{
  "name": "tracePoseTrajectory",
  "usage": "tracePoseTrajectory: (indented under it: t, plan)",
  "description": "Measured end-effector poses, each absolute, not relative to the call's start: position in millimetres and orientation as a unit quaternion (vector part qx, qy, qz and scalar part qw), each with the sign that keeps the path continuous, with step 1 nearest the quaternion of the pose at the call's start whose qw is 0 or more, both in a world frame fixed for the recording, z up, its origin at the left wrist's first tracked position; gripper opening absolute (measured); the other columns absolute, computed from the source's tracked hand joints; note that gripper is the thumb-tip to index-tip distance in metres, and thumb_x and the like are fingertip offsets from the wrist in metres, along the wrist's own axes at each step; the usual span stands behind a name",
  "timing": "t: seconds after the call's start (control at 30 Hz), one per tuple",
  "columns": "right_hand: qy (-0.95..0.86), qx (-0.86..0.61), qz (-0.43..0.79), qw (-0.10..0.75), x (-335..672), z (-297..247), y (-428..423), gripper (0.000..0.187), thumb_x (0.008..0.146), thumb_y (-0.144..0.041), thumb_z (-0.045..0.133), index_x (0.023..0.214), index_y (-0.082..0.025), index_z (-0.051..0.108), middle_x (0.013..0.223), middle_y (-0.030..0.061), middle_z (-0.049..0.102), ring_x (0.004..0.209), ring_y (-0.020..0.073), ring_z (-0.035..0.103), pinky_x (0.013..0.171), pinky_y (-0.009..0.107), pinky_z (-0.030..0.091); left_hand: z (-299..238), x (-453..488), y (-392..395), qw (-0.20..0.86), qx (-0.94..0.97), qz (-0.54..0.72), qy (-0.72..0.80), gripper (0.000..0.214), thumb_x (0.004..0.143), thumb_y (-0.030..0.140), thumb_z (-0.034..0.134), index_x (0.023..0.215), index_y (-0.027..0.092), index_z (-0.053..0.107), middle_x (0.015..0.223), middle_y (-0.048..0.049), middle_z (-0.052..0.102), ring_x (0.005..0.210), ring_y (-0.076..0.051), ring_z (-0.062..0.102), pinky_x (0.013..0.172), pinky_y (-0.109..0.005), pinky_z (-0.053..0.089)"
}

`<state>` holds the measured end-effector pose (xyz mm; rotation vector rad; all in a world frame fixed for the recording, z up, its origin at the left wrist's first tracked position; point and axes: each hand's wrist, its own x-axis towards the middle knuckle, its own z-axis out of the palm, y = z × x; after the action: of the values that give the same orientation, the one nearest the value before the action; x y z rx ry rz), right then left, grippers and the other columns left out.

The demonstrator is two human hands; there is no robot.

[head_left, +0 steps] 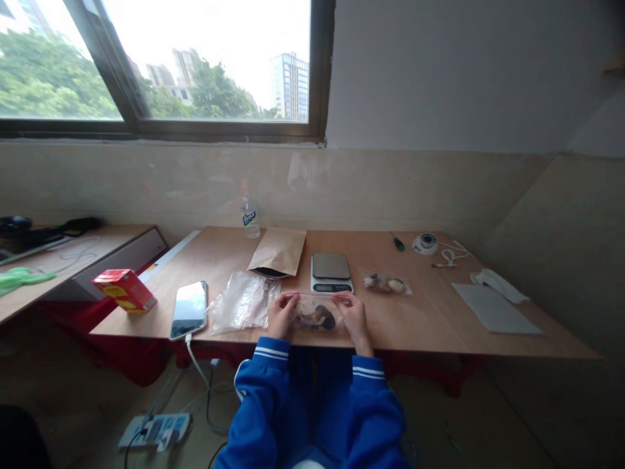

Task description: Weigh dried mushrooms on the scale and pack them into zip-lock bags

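Note:
Between my two hands is a clear zip bag [316, 315] with brown and pale dried pieces inside, perhaps dried mushrooms. My left hand [282, 314] pinches its upper left corner and my right hand [353, 318] its upper right corner, along the reddish zip strip. The bag is at the table's front edge. Just behind it sits a small digital scale [331, 267] with a bare metal plate. A second filled zip bag [387, 283] lies right of the scale. Left of my left hand is a pile of clear plastic bags [244, 301].
A brown paper pouch [282, 251] lies behind the plastic bags, near a clear bottle [250, 218]. Leftward are a charging phone [189, 309] and a red box [125, 290]. Rightward are a screwdriver [399, 243], a dome camera [425, 243], a cable [446, 256] and white paper [494, 309].

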<state>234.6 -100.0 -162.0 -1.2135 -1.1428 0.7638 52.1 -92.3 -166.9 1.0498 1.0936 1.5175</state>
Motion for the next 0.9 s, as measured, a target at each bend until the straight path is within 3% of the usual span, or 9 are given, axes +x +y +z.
tracePoseTrajectory:
  t: [0.17, 0.23, 0.37, 0.43, 0.53, 0.67, 0.9]
  plan:
    - [-0.518, -0.545, 0.274, 0.6, 236, -160, -98, 0.025, 0.076, -0.043, 0.061, 0.075, -0.018, 0.066, 0.074, 0.0064, 0.069, 0.072, 0.0219, 0.063, 0.069, 0.034, 0.049, -159, 57, -93, 0.472, 0.446, 0.62, 0.44, 0.032, 0.065, 0.043, 0.073, 0.078, 0.014, 0.067, 0.067, -0.0032, 0.066, 0.063, -0.015, 0.06, 0.058, -0.026, 0.047]
    - [-0.551, -0.554, 0.198, 0.592, 235, -151, -102, 0.024, 0.079, -0.038, 0.057, 0.09, -0.017, 0.066, 0.091, 0.0102, 0.069, 0.088, 0.0248, 0.062, 0.081, 0.039, 0.047, -153, 60, -96, 0.46, 0.465, 0.62, 0.434, 0.03, 0.067, 0.041, 0.072, 0.08, 0.015, 0.067, 0.069, -0.0033, 0.067, 0.065, -0.015, 0.06, 0.06, -0.026, 0.048]
    - [-0.629, -0.563, 0.019, 0.535, 227, -127, -117, 0.05, 0.078, -0.019, 0.051, 0.128, -0.02, 0.049, 0.13, 0.0118, 0.053, 0.123, 0.0273, 0.044, 0.103, 0.048, 0.029, -141, 70, -106, 0.423, 0.506, 0.613, 0.434, 0.024, 0.071, 0.039, 0.07, 0.082, 0.017, 0.069, 0.074, -0.0034, 0.068, 0.07, -0.016, 0.061, 0.064, -0.026, 0.048]
    - [-0.688, -0.541, 0.009, 0.484, 220, -116, -126, 0.043, 0.079, -0.014, 0.048, 0.12, -0.024, 0.056, 0.125, 0.0069, 0.057, 0.127, 0.026, 0.04, 0.107, 0.05, 0.02, -136, 75, -111, 0.4, 0.522, 0.614, 0.436, 0.021, 0.071, 0.037, 0.07, 0.081, 0.018, 0.07, 0.078, -0.0043, 0.069, 0.076, -0.018, 0.062, 0.07, -0.028, 0.048]
    - [-0.742, -0.509, 0.035, 0.434, 212, -105, -134, 0.024, 0.084, -0.017, 0.048, 0.097, -0.026, 0.065, 0.104, 0.0027, 0.068, 0.118, 0.0236, 0.05, 0.109, 0.052, 0.012, -130, 77, -117, 0.36, 0.555, 0.616, 0.427, 0.016, 0.073, 0.034, 0.069, 0.079, 0.02, 0.072, 0.083, -0.005, 0.069, 0.082, -0.019, 0.061, 0.077, -0.03, 0.046]
    - [-0.749, -0.504, 0.053, 0.427, 212, -103, -135, 0.019, 0.089, -0.022, 0.047, 0.088, -0.024, 0.066, 0.092, 0.004, 0.071, 0.096, 0.0209, 0.061, 0.103, 0.048, 0.023, -125, 74, -121, 0.346, 0.58, 0.61, 0.415, 0.013, 0.074, 0.034, 0.068, 0.078, 0.022, 0.073, 0.082, -0.0046, 0.068, 0.082, -0.02, 0.061, 0.076, -0.031, 0.046]
    - [-0.712, -0.529, 0.013, 0.461, 207, -108, -131, 0.029, 0.086, -0.009, 0.042, 0.077, -0.023, 0.066, 0.079, 0.0028, 0.071, 0.079, 0.0195, 0.061, 0.094, 0.04, 0.031, -121, 77, -125, 0.339, 0.591, 0.601, 0.418, 0.017, 0.077, 0.036, 0.065, 0.08, 0.021, 0.071, 0.082, -0.0048, 0.068, 0.082, -0.02, 0.061, 0.077, -0.032, 0.045]
